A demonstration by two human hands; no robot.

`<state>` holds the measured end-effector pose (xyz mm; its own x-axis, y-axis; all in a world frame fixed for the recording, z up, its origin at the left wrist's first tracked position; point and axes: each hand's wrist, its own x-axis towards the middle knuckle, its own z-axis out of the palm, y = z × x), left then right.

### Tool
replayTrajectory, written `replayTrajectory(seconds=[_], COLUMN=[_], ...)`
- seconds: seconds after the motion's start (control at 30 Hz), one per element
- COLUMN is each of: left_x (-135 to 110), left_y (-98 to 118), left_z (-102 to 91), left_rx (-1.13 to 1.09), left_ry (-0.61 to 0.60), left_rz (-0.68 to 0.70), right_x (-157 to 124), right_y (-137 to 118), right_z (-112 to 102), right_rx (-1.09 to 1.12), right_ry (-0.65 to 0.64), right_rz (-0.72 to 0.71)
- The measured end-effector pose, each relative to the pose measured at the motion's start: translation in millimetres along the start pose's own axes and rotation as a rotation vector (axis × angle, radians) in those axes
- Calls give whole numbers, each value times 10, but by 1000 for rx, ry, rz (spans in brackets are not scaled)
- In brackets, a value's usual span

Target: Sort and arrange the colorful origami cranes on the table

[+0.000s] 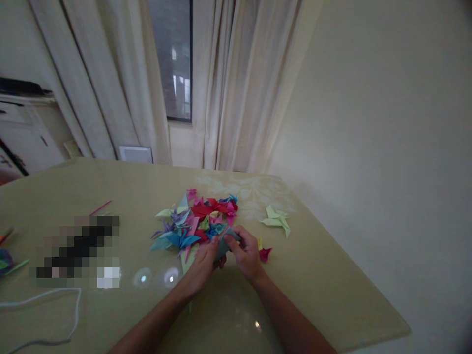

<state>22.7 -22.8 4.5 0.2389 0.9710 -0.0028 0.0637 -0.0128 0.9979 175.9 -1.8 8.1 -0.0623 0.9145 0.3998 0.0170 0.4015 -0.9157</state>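
Observation:
Between my two hands is a folded piece of blue-grey origami paper [222,249]. My left hand [204,259] grips its left side, thumb on top and fingers underneath. From the right, my right hand [246,250] pinches the paper's upper right part with thumb and fingers. Just beyond them lies a heap of folded paper shapes [202,210] in red, pink, blue, purple and pale green. A dark pink paper flower [264,254] with some yellow beside it rests close to my right hand. Farther right sits a pale green folded paper shape [276,220].
A glossy pale green table [324,290] reaches to the curtains [254,88] and the wall on the right. A white cable [78,309] curves at the lower left. A thin pink stick [100,207] lies behind a blurred-out patch. Colourful items [5,260] are at the left edge.

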Motion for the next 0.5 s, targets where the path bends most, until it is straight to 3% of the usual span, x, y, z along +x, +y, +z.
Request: replayTrajectory(seconds=[0.23,0.37,0.5], left_x=[4,48,98], left_y=[-63,-52,-33], left_z=[-12,-47,-94], left_rx=[-46,-18,-67], left_ry=[-48,-17,121], left_rz=[8,30,113], right_x=[28,127,245], right_y=[-2,-44,-7], right_z=[40,-57,-177], right_rx=[235,229,284], right_ry=[29,250,428], right_rz=[135,95,68])
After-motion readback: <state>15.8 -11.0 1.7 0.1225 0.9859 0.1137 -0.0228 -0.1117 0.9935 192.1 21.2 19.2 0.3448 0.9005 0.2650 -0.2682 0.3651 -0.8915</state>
